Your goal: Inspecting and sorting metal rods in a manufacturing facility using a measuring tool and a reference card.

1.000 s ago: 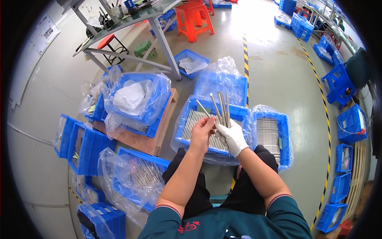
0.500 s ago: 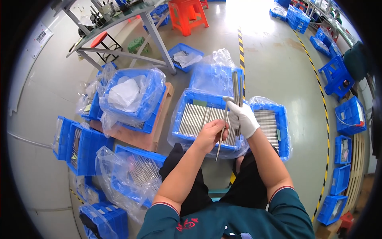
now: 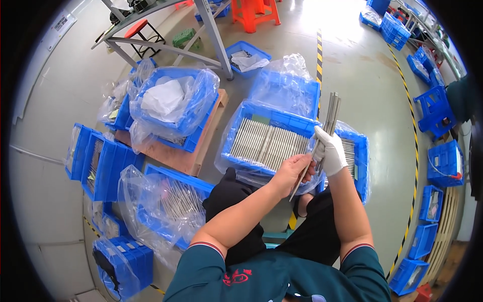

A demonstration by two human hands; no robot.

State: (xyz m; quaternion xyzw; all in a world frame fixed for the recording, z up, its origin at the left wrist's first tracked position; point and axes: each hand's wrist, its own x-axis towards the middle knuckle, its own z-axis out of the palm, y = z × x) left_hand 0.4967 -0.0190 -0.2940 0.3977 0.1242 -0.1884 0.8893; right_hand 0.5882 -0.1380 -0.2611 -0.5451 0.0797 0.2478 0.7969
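My right hand point(image 3: 331, 152), in a white glove, grips a bundle of thin metal rods point(image 3: 332, 111) that stick up past its fingers. My bare left hand point(image 3: 295, 173) is closed on the lower part of one metal rod point(image 3: 300, 184), whose tip points down toward my lap. The two hands are close together at the near right corner of a plastic-lined blue crate point(image 3: 294, 120). Rows of similar metal rods point(image 3: 266, 145) lie side by side in that crate. My fingers partly hide how many rods are held.
Right of it, another blue crate point(image 3: 362, 166) holds more rods. At my left are a bagged crate of loose rods point(image 3: 181, 201) and crates on a wooden pallet point(image 3: 204, 143). A workbench leg point(image 3: 215, 38) and an orange stool point(image 3: 255, 15) stand farther off.
Both hands have moved right relative to the crate, to its right corner, uncovering more of the rows. The bundle now leans to the right. The whole view has shifted slightly.
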